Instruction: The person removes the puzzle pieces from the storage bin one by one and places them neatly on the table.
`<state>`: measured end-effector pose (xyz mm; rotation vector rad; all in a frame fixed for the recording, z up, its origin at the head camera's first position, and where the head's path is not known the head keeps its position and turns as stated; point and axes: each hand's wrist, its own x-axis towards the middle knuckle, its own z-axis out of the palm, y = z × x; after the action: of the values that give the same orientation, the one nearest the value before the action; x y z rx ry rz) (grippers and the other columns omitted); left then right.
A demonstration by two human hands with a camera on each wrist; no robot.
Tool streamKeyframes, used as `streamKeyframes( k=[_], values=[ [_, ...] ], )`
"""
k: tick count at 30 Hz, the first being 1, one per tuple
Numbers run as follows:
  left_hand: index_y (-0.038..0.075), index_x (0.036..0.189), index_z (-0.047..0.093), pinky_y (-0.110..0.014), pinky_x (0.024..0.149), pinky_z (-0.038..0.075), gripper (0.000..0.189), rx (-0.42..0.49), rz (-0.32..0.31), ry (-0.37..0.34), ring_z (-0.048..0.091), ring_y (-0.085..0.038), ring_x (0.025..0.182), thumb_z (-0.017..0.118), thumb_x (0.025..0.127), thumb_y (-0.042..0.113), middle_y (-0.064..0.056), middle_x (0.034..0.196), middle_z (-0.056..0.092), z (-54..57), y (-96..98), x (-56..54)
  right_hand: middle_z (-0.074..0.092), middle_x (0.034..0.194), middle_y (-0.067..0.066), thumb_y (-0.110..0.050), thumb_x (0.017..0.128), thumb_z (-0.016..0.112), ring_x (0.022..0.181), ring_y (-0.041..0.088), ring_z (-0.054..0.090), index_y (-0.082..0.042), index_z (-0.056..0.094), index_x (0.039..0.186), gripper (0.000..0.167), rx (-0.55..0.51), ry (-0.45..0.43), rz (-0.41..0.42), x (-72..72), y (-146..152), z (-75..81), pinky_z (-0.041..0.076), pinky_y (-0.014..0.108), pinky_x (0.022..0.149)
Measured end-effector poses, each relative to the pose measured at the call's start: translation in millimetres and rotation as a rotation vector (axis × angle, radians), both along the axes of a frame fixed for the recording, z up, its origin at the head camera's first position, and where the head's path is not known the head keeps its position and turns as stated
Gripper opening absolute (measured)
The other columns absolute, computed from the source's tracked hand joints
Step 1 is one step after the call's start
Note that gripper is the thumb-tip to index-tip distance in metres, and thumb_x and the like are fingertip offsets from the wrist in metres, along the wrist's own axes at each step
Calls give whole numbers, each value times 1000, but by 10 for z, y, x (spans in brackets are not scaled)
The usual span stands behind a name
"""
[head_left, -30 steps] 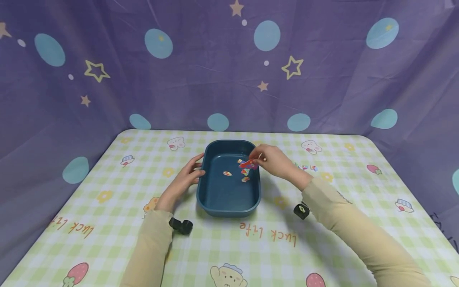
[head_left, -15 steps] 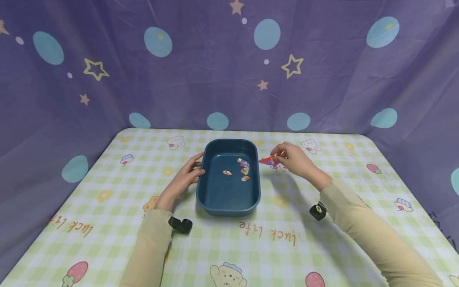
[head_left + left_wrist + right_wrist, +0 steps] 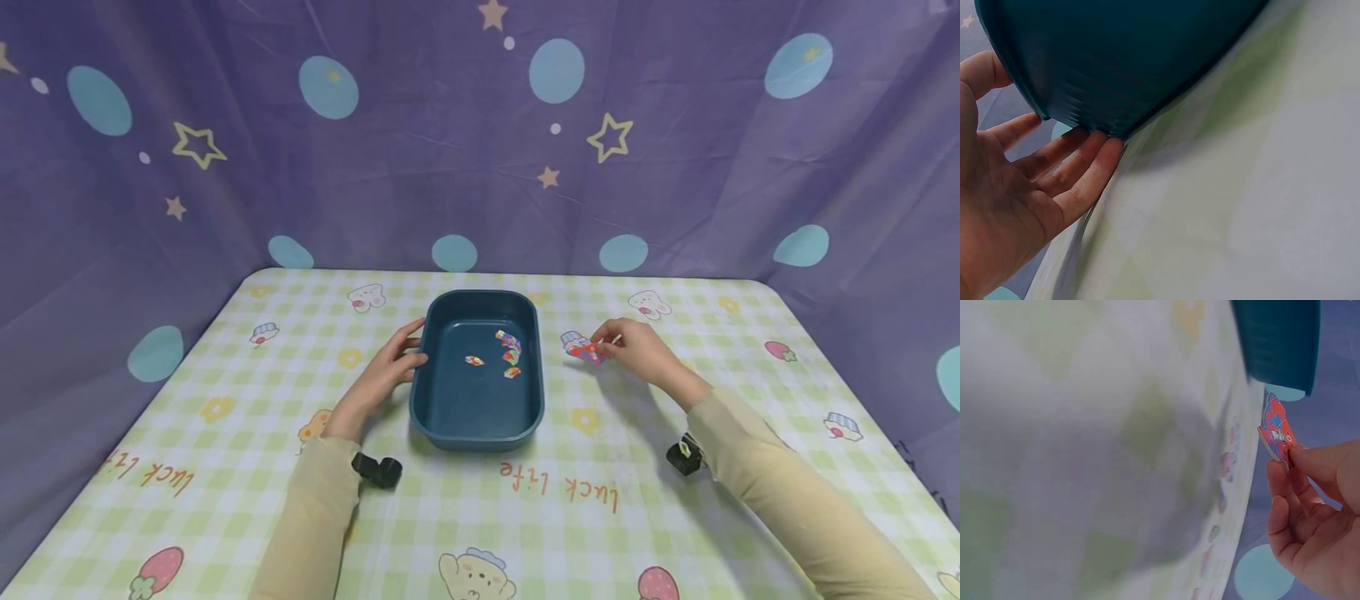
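Note:
In the head view, a deep teal plastic tub [image 3: 480, 408] stands upright on the table. My left hand [image 3: 386, 371] touches its left side, and in the left wrist view the straight fingers [image 3: 1079, 194] lie against the outer wall. To the right of the tub, my right hand [image 3: 637, 350] pinches a flat red printed piece [image 3: 587, 353] between thumb and fingertips. That piece has a pale edge and blue and white print in the right wrist view. Several small colourful pieces [image 3: 512, 357] lie on the tub floor, mostly toward its right side, with one [image 3: 474, 361] near the middle.
A green checked tablecloth [image 3: 300, 533] with printed cartoons covers the table. Small coloured patches [image 3: 1229, 465] show on the cloth beyond the right hand in the right wrist view. A purple patterned curtain [image 3: 420, 133] hangs behind the table.
My right hand has moved from over the tub's right rim out to the right, then down and nearer the person, keeping the red piece pinched. The left hand and tub stay put.

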<state>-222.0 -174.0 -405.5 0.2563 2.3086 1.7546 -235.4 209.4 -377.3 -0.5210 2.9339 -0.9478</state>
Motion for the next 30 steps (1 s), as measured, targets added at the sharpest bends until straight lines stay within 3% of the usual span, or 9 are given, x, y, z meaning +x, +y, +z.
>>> streamKeyframes(
  k=[7,16,30],
  values=[
    [26,146,20,-43,91,44,60,25,-15,-12,42,-35,121,46,92,17,-19,139,32,26,2,-5,63,89,12,-9,86,58,74,19,58,-4,65,95,12,22,-32,-4,39,114,-118,44,32,68],
    [26,145,21,-43,90,45,60,16,-10,3,44,-33,119,47,91,19,-18,138,33,-19,-12,-25,63,90,9,-11,87,58,80,20,56,-5,65,97,14,14,-85,-57,12,265,-212,41,31,71],
    [24,146,20,-45,92,43,61,21,-8,-30,41,-33,121,46,92,17,-19,140,31,0,-7,-21,63,82,5,-12,85,61,72,14,55,-6,65,91,9,12,-126,-72,22,305,-318,40,29,70]
  ],
)
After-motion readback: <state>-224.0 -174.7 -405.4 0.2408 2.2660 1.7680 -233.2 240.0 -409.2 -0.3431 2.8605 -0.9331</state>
